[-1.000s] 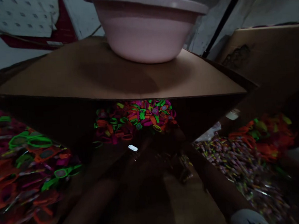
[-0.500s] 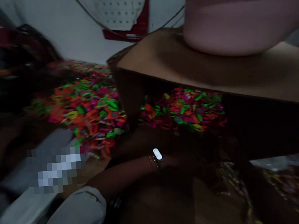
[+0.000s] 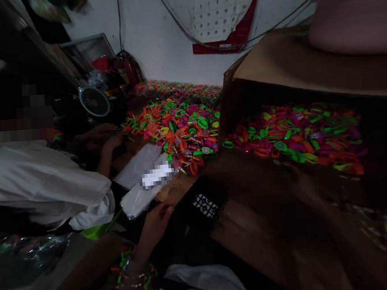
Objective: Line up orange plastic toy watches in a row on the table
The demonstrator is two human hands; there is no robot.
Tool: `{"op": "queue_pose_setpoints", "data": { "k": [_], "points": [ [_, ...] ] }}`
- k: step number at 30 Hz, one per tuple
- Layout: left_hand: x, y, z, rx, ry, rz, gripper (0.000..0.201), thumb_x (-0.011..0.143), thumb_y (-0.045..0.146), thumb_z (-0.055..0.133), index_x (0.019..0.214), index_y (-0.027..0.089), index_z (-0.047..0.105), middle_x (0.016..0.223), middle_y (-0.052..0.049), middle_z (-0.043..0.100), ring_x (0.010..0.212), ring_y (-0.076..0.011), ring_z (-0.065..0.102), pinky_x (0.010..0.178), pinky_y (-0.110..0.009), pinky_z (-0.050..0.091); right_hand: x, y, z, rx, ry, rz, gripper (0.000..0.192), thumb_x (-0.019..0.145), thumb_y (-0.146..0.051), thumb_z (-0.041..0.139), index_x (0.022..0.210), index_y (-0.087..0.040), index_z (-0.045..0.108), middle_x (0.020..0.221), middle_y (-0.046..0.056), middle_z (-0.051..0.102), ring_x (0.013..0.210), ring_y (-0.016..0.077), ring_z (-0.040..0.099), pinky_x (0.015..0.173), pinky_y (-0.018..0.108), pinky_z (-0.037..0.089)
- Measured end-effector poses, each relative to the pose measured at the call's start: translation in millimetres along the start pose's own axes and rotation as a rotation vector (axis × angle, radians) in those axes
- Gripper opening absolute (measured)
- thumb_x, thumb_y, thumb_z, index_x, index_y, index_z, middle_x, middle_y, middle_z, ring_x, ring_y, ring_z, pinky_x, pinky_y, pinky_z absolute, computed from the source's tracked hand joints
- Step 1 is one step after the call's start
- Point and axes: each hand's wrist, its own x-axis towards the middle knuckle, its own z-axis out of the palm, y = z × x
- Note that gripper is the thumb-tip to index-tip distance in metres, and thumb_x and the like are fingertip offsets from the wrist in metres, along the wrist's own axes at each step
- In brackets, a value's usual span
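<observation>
Beside the cardboard box [image 3: 307, 73], a hand reaches toward flat white packets.

From the head camera, the person's left hand [image 3: 155, 222] stretches out from the lower middle, fingers [image 3: 166, 208] loosely spread and just touching the edge of the white packets [image 3: 143, 179], gripping nothing that shows; bracelets circle its wrist. The right hand is out of view. The packets lie left of the box, within easy reach of both people. A heap of bright plastic rings [image 3: 179, 128] spreads behind them, and more rings [image 3: 295, 133] fill the box's open side. A pink basin [image 3: 354, 23] sits on top of the box. Left of the box a co-worker's hand [image 3: 110, 142] rests near a small fan [image 3: 94, 101]. The room is dim, with a calendar [image 3: 224, 19] and cables on the white wall.
</observation>
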Motion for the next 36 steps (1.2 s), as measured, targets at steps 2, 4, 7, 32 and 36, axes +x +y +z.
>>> {"op": "queue_pose_setpoints", "data": {
  "k": [2,4,7,32,36],
  "points": [
    [-0.3,-11.3,7.1,-0.015,0.02,0.007,0.041,0.08,0.046,0.052,0.105,0.017,0.069,0.105,-0.011,0.076,0.092,-0.0243,0.072,0.085,-0.039,0.057,-15.7,-25.7,15.9,0.059,-0.028,0.086,0.035,0.084,-0.035,0.051,0.102,-0.013,0.072,0.09,0.008,0.077,0.071,0.0181,0.072,0.066,0.028,0.059],
    [5.6,-10.7,16.9,-0.006,0.007,0.069,0.045,0.081,0.046,0.054,0.11,0.014,0.067,0.112,-0.015,0.073,0.099,-0.0256,0.071,0.09,-0.042,0.055,-41.2,-56.4,38.9,0.191,-0.074,0.216,0.043,0.08,-0.04,0.058,0.113,-0.016,0.07,0.098,0.01,0.076,0.077,0.021,0.072,0.07,0.033,0.059],
    [17.2,2.7,31.9,0.001,-0.09,0.181,0.044,0.083,0.042,0.056,0.113,0.013,0.066,0.117,-0.016,0.071,0.107,-0.0265,0.068,0.097,-0.044,0.052,-86.0,-100.3,73.9,0.396,-0.095,0.388,0.051,0.079,-0.051,0.06,0.118,-0.019,0.066,0.098,0.01,0.074,0.081,0.0236,0.071,0.075,0.039,0.059],
    [10.5,6.1,44.8,0.037,-0.087,0.068,0.046,0.091,0.036,0.046,0.124,0.008,0.062,0.126,-0.019,0.067,0.12,-0.0278,0.062,0.105,-0.045,0.047,-155.8,-161.2,137.5,0.72,-0.123,0.483,0.075,0.092,-0.046,0.053,0.156,-0.028,0.02,0.161,0.009,0.027,0.148,0.0241,0.029,0.119,0.051,0.029],
    [12.9,12.1,42.6,0.056,-0.127,0.053,0.049,0.088,0.04,0.048,0.123,0.007,0.062,0.126,-0.02,0.067,0.12,-0.0302,0.062,0.104,-0.047,0.047,-147.9,-164.4,129.5,0.798,-0.139,0.502,0.077,0.089,-0.041,0.056,0.156,-0.025,0.022,0.161,0.009,0.029,0.147,0.025,0.031,0.119,0.052,0.03]
  ]
}}
